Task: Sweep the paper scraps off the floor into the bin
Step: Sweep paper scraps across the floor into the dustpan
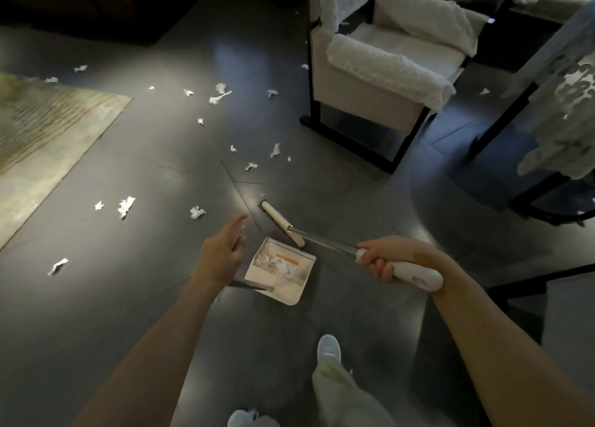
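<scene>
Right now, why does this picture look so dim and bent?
Head view throughout: dim room, soft glare on the dark floor; the wide lens tilts the armchair; the left hand is blurred, the right hand on the broom handle sharper.

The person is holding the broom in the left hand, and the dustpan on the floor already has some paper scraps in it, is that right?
Not quite. The head view shows the right hand gripping the broom, not the left hand. The dustpan on the floor does already have some paper scraps in it.
</scene>
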{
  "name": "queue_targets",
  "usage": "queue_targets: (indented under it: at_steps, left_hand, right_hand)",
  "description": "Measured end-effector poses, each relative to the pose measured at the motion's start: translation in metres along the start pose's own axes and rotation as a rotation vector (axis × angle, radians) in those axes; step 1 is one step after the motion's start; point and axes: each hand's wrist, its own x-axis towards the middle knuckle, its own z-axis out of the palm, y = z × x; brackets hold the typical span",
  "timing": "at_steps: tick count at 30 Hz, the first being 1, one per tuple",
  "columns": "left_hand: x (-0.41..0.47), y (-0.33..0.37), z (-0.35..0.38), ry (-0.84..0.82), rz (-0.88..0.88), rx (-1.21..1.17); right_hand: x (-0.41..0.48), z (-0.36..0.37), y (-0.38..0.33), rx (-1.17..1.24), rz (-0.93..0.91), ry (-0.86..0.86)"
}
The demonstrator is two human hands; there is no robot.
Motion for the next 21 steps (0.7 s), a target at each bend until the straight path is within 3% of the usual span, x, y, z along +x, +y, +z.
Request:
queue_targets:
  at_steps: [11, 21]
  left_hand:
    - [-0.147, -0.131, -0.138, 0.164, -0.149, -0.059]
    - [-0.229, -0.21, -0.19, 0.28, -0.352, -0.034]
  right_hand:
    - [0.057, 0.204, 0.051, -0.205, -0.194, 0.035]
    - [0.106, 0.27, 0.026, -0.486, -0.136, 0.064]
